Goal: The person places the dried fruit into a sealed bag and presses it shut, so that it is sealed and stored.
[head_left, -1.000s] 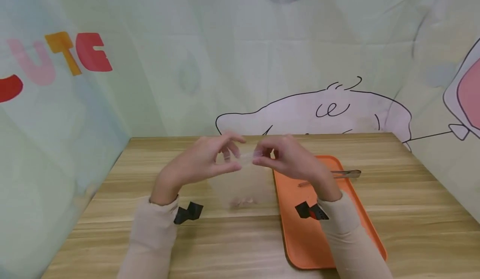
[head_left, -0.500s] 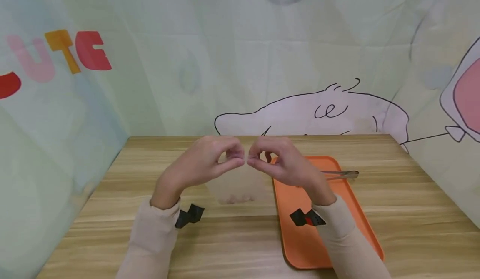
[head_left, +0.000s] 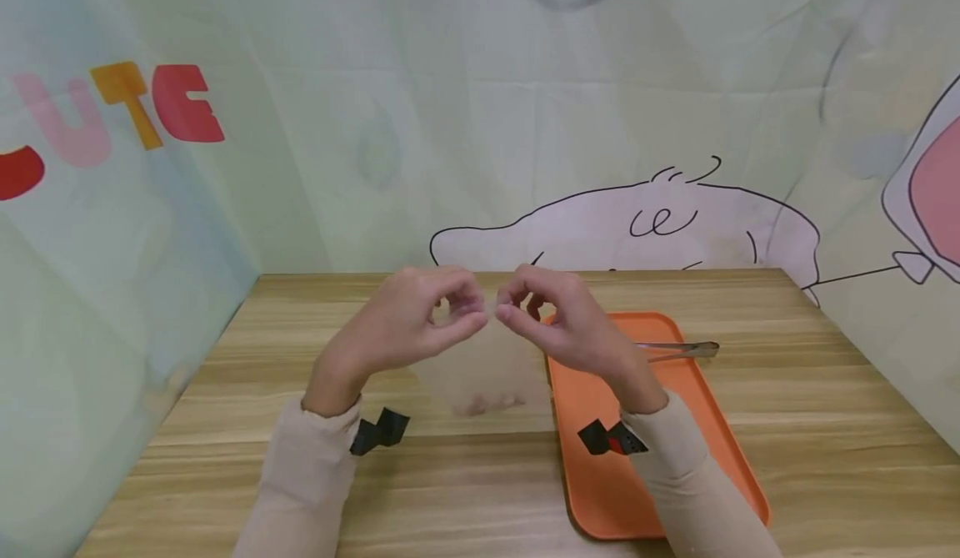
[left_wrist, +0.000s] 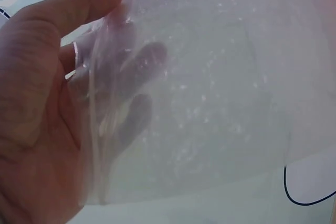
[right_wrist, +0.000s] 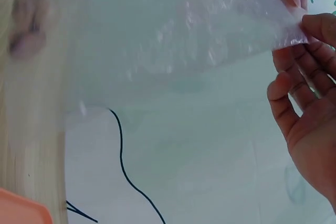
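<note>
A clear plastic bag [head_left: 480,366] hangs above the table between the two hands. Small brownish-pink pieces [right_wrist: 31,19] lie at its bottom; their kind is too blurred to tell. My left hand [head_left: 408,316] pinches the bag's upper edge between thumb and fingers. In the left wrist view the other fingers of that hand show through the film. Close beside it, my right hand [head_left: 566,320] pinches the same edge, thumb against forefinger. The fingertips of the two hands almost meet in the head view.
An orange tray [head_left: 607,483] lies on the wooden table [head_left: 420,491] at the right, partly under the right forearm. Metal tongs [head_left: 701,349] rest across its far right rim. A printed cloth [head_left: 390,124] stands behind the table.
One second ago the left hand's thumb and fingers were spread apart; they have come together on the bag's edge. The bag's bottom has swung slightly, and the hands have stayed nearly in place since.
</note>
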The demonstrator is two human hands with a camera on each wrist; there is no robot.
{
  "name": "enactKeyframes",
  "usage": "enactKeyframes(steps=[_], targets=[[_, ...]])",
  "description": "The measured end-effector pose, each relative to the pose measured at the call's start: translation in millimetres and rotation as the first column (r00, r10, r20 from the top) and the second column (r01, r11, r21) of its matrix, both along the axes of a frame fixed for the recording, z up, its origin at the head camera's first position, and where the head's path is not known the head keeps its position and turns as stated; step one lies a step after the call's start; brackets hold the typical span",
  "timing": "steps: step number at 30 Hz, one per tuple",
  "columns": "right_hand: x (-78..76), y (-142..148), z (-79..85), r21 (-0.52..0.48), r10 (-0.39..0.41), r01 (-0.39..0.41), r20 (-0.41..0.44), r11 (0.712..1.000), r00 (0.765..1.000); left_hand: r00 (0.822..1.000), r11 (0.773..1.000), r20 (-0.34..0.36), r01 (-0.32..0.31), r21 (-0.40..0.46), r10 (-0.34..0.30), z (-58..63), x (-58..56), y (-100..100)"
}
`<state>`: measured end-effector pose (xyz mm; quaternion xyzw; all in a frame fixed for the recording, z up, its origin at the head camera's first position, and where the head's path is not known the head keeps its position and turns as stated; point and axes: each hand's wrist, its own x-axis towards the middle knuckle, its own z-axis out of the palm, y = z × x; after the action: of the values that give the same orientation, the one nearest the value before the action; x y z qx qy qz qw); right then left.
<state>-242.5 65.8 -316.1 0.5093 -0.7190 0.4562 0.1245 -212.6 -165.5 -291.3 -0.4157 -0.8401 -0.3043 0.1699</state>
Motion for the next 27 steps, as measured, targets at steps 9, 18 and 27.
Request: enactKeyframes(steps=[9, 18, 27], targets=[[3.4, -7.6, -0.3, -0.052, 0.003, -0.008, -0.095, 0.999, 0.995, 0.995, 0.999, -0.090, 0.048, 0.014, -0.046, 3.3, 3.4, 2.9], [6.3, 1.0, 7.5, -0.092, -0.022, 0.010, -0.134, 0.996, 0.991, 0.999, 0.995, -0.026, 0.049, 0.082, -0.047, 6.0, 5.1, -6.8], [7.0, 1.4, 7.6, -0.023, 0.020, -0.023, -0.117, 0.999, 0.993, 0.981, 0.992, -0.157, 0.121, 0.047, -0.112, 6.3, 5.0, -3.5]])
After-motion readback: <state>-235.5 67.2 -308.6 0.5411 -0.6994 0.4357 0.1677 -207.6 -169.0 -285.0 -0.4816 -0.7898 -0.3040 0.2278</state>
